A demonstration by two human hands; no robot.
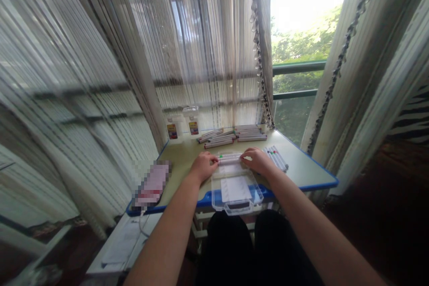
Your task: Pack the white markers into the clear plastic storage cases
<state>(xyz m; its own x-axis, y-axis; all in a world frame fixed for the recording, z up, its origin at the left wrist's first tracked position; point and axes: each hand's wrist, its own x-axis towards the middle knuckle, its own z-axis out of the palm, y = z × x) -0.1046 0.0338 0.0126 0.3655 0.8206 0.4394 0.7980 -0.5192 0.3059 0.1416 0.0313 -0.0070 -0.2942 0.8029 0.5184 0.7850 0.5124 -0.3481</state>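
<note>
A clear plastic case [237, 190] lies open at the front of the table, its handled side overhanging the edge towards me. Across its far part run a few white markers [229, 157], one with a green end. My left hand [205, 166] pinches the left ends of these markers, and my right hand [256, 160] is closed at their right ends. Just right of my right hand lies a row of several white markers [276, 157] with coloured bands. Farther back, a loose pile of white markers [219, 140] spreads over the table.
Two clear cases with coloured labels [193, 127] stand at the back left. A blurred-out phone-like object [153, 185] with a white cable lies at the left edge. The table [308, 170] has a blue rim. Striped curtains [208, 44] hang close behind it.
</note>
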